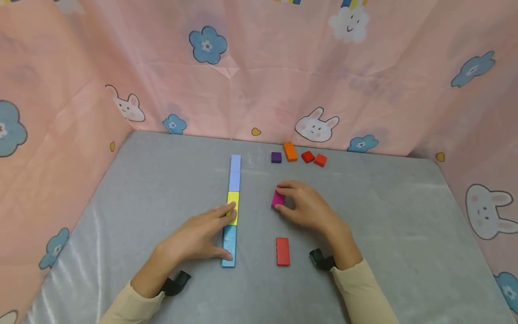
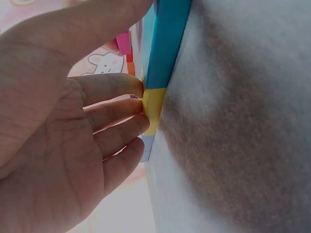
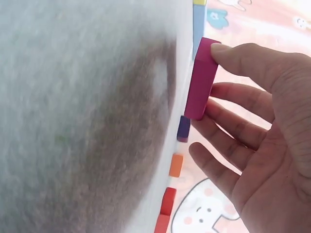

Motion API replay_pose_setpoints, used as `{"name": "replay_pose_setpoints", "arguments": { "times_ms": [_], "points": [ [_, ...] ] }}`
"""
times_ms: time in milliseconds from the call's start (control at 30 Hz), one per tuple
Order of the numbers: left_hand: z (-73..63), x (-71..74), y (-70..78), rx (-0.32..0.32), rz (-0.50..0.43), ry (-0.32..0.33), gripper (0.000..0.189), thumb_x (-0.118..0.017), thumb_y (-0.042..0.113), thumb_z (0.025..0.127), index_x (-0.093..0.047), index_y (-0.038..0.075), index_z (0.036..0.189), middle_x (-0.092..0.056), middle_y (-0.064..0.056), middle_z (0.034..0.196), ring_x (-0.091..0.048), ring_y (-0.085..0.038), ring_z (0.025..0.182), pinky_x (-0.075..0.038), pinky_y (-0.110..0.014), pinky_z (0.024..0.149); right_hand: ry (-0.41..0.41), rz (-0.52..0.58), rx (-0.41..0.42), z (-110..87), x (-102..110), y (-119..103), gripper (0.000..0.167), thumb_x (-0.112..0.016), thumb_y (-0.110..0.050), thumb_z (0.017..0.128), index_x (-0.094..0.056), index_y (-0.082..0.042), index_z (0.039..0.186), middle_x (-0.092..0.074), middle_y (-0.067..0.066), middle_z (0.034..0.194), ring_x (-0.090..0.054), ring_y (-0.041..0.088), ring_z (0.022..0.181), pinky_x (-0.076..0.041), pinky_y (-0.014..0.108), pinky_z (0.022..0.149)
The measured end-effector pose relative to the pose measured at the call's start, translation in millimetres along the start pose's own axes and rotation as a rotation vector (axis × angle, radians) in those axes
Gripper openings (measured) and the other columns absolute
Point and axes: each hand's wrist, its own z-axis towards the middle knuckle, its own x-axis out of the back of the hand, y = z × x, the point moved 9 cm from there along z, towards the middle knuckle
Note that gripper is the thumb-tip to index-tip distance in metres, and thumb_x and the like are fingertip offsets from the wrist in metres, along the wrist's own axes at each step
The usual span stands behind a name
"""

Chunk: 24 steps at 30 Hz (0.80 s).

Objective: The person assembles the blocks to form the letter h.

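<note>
My left hand (image 1: 197,236) rests on a straight row of blocks, fingers extended. Its fingertips touch the yellow block (image 1: 233,198), and its thumb lies on the light-blue block (image 1: 229,243) at the row's near end. Two lavender-blue blocks (image 1: 234,181) continue the row end to end beyond the yellow one. To the right of the row, my right hand (image 1: 309,208) holds a magenta block (image 3: 200,85) between thumb and fingertips, gripping it by its two ends. In the right wrist view the block appears close over the grey cloth.
A red block (image 1: 283,252) lies nearer me, right of the row. Along the back sit a dark purple block (image 1: 276,157), an orange block (image 1: 290,152) and two small red blocks (image 1: 308,156). A pink printed curtain (image 1: 259,90) encloses the grey cloth-covered table (image 1: 162,180).
</note>
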Motion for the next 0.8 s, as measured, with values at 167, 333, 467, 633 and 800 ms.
{"name": "replay_pose_setpoints", "arguments": {
  "times_ms": [167,333,467,633,800],
  "points": [
    [-0.4,-0.3,-0.5,-0.001,-0.003,-0.003,0.104,-0.093,0.043,0.079,-0.042,0.002,0.160,-0.029,-0.013,0.175,-0.038,-0.040,0.158,-0.041,-0.057,0.124,-0.007,0.013,0.021,-6.1,-2,-8,0.051,-0.082,-0.028,0.093,-0.071,-0.007,0.138,-0.067,0.013,0.145,-0.061,0.032,0.137,-0.056,0.052,0.112],
    [-0.8,0.1,0.0,-0.007,0.002,0.002,0.104,-0.093,0.043,0.079,-0.042,0.001,0.160,-0.029,-0.014,0.175,-0.038,-0.039,0.158,-0.041,-0.056,0.125,-0.017,0.022,0.050,-16.2,-5,-14,0.051,-0.083,-0.028,0.092,-0.071,-0.007,0.138,-0.067,0.011,0.144,-0.062,0.031,0.136,-0.057,0.051,0.110],
    [-1.2,0.2,-0.1,-0.007,0.001,0.006,0.104,-0.093,0.042,0.079,-0.043,0.000,0.160,-0.029,-0.014,0.175,-0.037,-0.039,0.159,-0.040,-0.056,0.125,-0.034,0.027,0.069,-26.1,-6,-17,0.051,-0.084,-0.026,0.092,-0.071,-0.006,0.137,-0.067,0.011,0.143,-0.062,0.031,0.135,-0.056,0.051,0.111],
    [-1.4,-0.7,-1.3,0.001,-0.009,0.001,0.105,-0.093,0.042,0.079,-0.042,0.001,0.160,-0.028,-0.013,0.176,-0.036,-0.038,0.160,-0.039,-0.057,0.125,-0.047,0.044,0.077,-35.9,-11,-17,0.050,-0.083,-0.025,0.092,-0.071,-0.006,0.137,-0.068,0.011,0.142,-0.063,0.032,0.135,-0.055,0.053,0.112],
    [-0.7,-1.0,-1.1,-0.002,-0.004,0.004,0.105,-0.093,0.043,0.079,-0.041,0.002,0.161,-0.028,-0.012,0.176,-0.037,-0.040,0.158,-0.040,-0.057,0.125,-0.063,0.046,0.094,-41.2,-16,-17,0.047,-0.081,-0.023,0.095,-0.071,-0.003,0.137,-0.068,0.012,0.143,-0.064,0.032,0.135,-0.053,0.052,0.114]
  ]
}}
